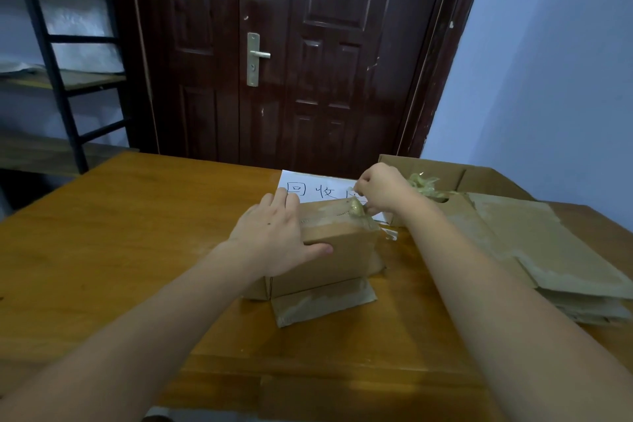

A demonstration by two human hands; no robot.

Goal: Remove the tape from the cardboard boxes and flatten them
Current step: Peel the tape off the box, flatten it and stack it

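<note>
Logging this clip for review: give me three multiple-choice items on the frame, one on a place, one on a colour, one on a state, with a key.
1. Where is the stack of flattened cardboard?
A. on the table's right side
B. on the shelf
C. against the door

2. What colour is the door?
A. white
B. dark brown
C. green

3. What is the right hand doing?
A. lying flat on the table
B. pinching tape at the box's top
C. gripping the door handle

Key:
1 A: the flattened cardboard lies on the table, right of the box.
2 B: the door behind the table is glossy dark brown.
3 B: the right hand pinches the tape at the box's far top edge, while the left hand rests on the box with straight fingers.
</note>
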